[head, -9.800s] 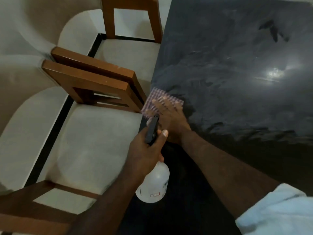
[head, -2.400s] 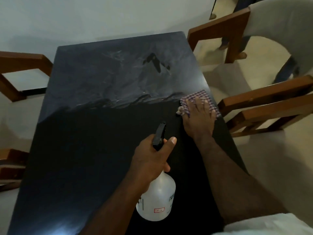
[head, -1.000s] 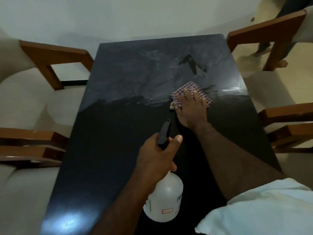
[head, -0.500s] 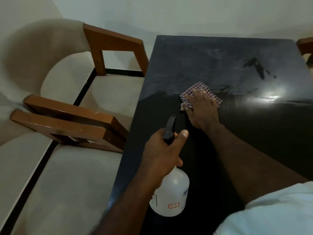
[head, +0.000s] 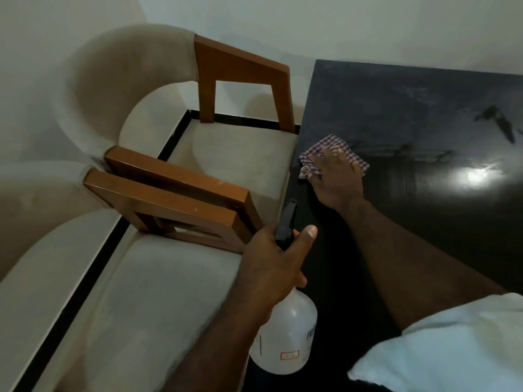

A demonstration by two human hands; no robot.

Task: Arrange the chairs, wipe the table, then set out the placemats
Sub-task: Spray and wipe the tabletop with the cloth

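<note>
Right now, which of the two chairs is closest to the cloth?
The farther chair: its seat edge lies right beside the checked cloth. The nearer chair sits back beside the spray bottle.

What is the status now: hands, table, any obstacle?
Left hand grips spray bottle. Right hand presses checked cloth flat on black table, near its edge. Nothing blocks the cloth.

It looked like a home dining area: a glossy black rectangular table [head: 424, 222] stood by a plain white wall [head: 339, 29], and two cream upholstered chairs [head: 232, 148] with brown wooden arms sat side by side along its edge.
</note>
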